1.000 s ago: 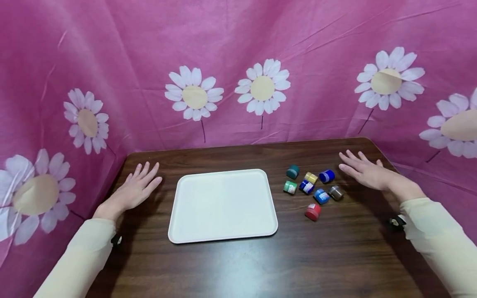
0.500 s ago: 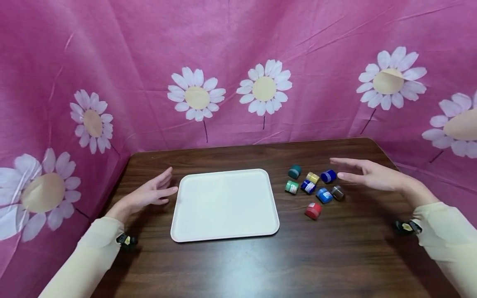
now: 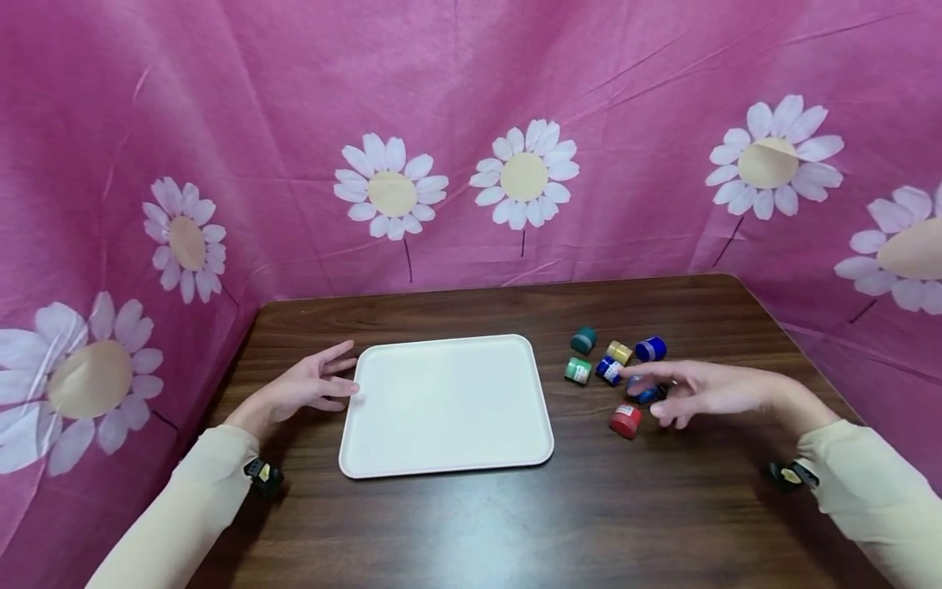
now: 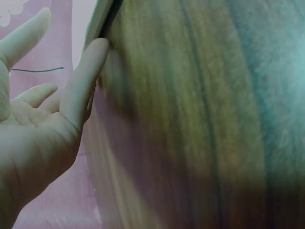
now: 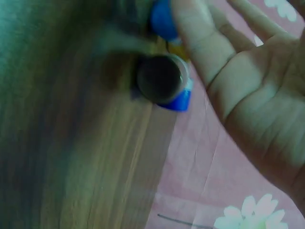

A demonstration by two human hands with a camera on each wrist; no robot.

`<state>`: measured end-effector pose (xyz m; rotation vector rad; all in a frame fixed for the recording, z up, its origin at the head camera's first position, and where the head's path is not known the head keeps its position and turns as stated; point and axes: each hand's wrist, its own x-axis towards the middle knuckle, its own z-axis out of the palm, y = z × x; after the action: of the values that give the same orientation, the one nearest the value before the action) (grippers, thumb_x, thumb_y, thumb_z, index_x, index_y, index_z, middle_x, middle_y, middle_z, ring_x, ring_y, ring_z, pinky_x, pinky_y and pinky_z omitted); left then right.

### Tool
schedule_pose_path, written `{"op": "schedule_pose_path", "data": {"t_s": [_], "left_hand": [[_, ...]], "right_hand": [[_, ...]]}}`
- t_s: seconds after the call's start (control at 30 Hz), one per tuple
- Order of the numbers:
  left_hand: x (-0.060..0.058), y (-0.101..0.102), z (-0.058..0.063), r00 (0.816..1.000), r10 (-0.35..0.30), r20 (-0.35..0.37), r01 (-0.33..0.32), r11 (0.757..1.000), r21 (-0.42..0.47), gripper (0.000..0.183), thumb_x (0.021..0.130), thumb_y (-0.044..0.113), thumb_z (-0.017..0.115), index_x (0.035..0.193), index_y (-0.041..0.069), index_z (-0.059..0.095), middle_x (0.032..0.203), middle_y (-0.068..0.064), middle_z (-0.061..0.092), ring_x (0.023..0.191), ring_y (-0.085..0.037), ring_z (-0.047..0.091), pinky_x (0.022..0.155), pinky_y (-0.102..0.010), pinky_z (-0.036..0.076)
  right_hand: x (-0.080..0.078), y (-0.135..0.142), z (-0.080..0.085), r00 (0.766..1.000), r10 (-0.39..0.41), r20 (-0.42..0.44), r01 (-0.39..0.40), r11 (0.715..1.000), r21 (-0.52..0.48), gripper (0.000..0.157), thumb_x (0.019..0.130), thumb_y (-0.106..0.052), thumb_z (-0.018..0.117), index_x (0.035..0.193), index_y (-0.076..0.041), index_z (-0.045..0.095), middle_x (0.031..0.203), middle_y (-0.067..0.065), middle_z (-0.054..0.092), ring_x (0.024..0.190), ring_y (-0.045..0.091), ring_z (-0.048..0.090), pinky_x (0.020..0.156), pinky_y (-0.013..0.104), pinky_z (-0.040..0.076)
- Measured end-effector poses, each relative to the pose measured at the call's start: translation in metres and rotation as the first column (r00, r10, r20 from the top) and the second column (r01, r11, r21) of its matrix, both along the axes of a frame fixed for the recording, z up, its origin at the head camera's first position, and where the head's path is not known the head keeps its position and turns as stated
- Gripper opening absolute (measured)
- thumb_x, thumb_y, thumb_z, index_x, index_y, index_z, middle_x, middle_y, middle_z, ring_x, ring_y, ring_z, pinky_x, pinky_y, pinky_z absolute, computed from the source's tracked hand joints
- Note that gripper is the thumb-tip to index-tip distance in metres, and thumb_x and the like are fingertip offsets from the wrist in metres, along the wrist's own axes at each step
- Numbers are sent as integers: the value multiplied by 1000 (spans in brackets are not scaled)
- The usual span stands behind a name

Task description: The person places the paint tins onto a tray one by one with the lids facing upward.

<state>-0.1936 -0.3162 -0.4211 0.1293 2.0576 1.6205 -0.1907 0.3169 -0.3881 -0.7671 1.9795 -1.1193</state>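
A white rectangular tray [image 3: 445,405] lies on the table. My left hand [image 3: 309,384] is at its left edge, fingers loosely spread, with one fingertip right at the rim in the left wrist view. My right hand [image 3: 710,390] hovers over a group of small paint jars, thumb and fingers apart, gripping nothing. Just left of its fingertips lies a red jar [image 3: 625,420]. A lighter blue jar [image 3: 648,396] is partly covered by the fingers. The dark-lidded jar [image 5: 159,78] shows below the palm in the right wrist view but is hidden by the hand from above.
Around them lie a teal jar [image 3: 584,339], a green jar [image 3: 577,370], a yellow jar [image 3: 619,352] and two dark blue jars, one in the middle [image 3: 609,370] and one behind [image 3: 651,348]. A pink flowered cloth [image 3: 456,98] walls in the brown wooden table [image 3: 486,532].
My left hand has left the table's left side and come to the tray's edge. My right hand has turned and moved left and nearer, over the jars. The jars look unmoved.
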Motion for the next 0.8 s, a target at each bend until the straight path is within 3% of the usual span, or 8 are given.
{"op": "schedule_pose_path", "data": {"t_s": [0.2,0.33,0.4,0.6,0.8], "left_hand": [[-1,7,-4,999,38,8,-37,998,-49,98,89,6,76,162,5,11,161,-28,21,109,-26,64,87,-51,57],[-4,14,-6,996,88,19,-86,992,-88,94,86,3,77,160,0,18,155,-28,28,102,-25,65,80,-45,60],[-6,17,-8,995,100,24,-97,990,-105,92,85,-1,76,158,-2,22,151,-27,32,98,-22,65,77,-42,61],[-6,24,-10,991,128,32,-123,984,-128,85,81,-9,73,155,-2,31,143,-25,40,91,-19,66,71,-38,61],[-4,23,-11,988,149,33,-143,981,-132,84,82,-10,73,155,1,33,139,-23,42,90,-21,64,71,-38,60]], "right_hand": [[4,-13,-13,998,49,-35,-48,998,40,69,97,-11,68,157,-8,35,148,22,43,79,23,67,72,31,56],[3,-20,-19,994,92,-54,-91,996,26,69,96,-11,70,156,-8,36,124,18,61,73,15,63,67,28,54],[2,-24,-22,992,109,-59,-108,994,14,69,96,-11,70,156,-7,36,117,18,63,74,16,64,67,27,54],[0,-33,-28,994,82,-70,-81,997,16,68,93,-13,74,153,-10,43,139,19,45,80,22,67,71,32,57],[0,-39,-35,995,69,-76,-69,998,7,60,92,-12,75,147,-12,50,140,20,42,74,20,64,65,36,59]]}}
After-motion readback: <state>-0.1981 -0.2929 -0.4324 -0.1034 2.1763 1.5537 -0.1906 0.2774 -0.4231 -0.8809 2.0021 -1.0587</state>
